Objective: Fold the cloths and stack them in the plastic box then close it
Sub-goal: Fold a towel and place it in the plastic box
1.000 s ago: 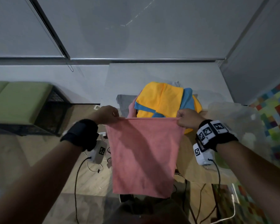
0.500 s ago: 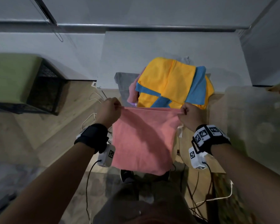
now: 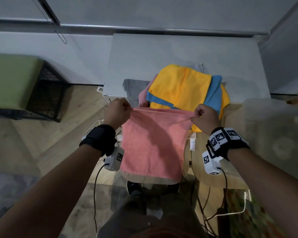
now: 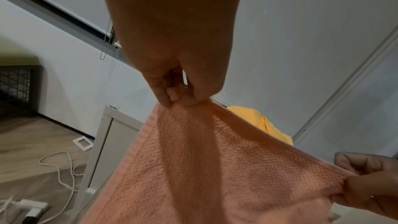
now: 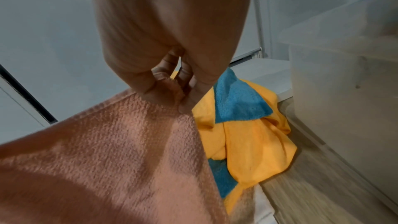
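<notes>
A pink towel (image 3: 153, 145) hangs flat in the air in front of me. My left hand (image 3: 118, 111) pinches its upper left corner and my right hand (image 3: 204, 117) pinches its upper right corner, so the top edge is stretched between them. Both wrist views show the pinching fingers (image 4: 172, 96) (image 5: 185, 101) close up on the pink towel (image 4: 215, 168) (image 5: 107, 159). Behind it a heap of yellow cloth (image 3: 181, 86) and blue cloth (image 3: 212, 93) lies on the table. The clear plastic box (image 3: 275, 134) stands at the right, beside my right hand.
A grey cloth (image 3: 133, 88) lies at the heap's left. The white table (image 3: 162, 52) reaches back to the wall. A green-topped black mesh bench (image 3: 15, 83) stands on the left. Cables (image 3: 95, 194) trail over the wooden floor below.
The towel's lower part has been drawn up, so it hangs shorter. Both hands stay on the top corners, now lower and nearer the table edge. The head view has tilted downward.
</notes>
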Action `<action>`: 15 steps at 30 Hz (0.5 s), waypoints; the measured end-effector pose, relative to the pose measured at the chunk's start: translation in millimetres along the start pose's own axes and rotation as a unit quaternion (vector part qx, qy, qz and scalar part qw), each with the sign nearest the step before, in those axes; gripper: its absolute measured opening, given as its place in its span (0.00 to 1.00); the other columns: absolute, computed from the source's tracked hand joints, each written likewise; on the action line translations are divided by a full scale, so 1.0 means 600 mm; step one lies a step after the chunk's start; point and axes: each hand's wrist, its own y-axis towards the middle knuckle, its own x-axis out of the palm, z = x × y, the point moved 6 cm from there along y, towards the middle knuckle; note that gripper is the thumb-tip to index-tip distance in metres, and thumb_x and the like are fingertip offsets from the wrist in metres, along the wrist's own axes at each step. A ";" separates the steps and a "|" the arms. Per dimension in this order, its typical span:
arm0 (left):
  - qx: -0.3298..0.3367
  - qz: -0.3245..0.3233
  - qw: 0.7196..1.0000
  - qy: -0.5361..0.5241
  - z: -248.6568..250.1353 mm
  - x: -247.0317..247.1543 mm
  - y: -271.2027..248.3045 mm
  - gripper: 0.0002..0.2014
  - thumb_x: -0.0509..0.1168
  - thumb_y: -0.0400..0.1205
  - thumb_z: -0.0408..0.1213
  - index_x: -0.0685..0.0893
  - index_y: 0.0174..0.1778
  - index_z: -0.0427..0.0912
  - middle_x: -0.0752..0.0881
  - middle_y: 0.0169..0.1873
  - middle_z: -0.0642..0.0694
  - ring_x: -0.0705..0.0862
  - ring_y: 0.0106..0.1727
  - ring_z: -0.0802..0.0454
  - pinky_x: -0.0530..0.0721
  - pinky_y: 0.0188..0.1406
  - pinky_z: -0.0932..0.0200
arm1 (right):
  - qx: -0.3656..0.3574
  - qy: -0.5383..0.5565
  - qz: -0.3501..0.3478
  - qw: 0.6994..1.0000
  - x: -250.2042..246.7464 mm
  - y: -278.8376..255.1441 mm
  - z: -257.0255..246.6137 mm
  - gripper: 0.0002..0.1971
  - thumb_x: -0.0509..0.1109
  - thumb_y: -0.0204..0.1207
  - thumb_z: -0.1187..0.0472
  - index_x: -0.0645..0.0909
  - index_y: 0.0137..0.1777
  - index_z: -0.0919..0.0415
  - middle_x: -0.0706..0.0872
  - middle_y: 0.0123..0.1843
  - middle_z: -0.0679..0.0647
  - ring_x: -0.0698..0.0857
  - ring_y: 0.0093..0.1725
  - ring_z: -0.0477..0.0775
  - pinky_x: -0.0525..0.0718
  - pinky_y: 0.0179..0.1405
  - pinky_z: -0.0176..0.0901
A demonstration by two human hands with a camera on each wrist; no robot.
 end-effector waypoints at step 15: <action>0.009 -0.267 0.955 0.126 -0.089 0.135 -0.135 0.08 0.59 0.62 0.36 0.83 0.31 0.40 0.76 0.35 0.41 0.80 0.42 0.37 0.69 0.37 0.59 | -0.032 -0.171 -0.357 0.918 0.151 -0.127 0.078 0.19 0.69 0.60 0.77 0.69 0.24 0.51 0.74 0.25 0.44 0.71 0.27 0.39 0.65 0.24 0.28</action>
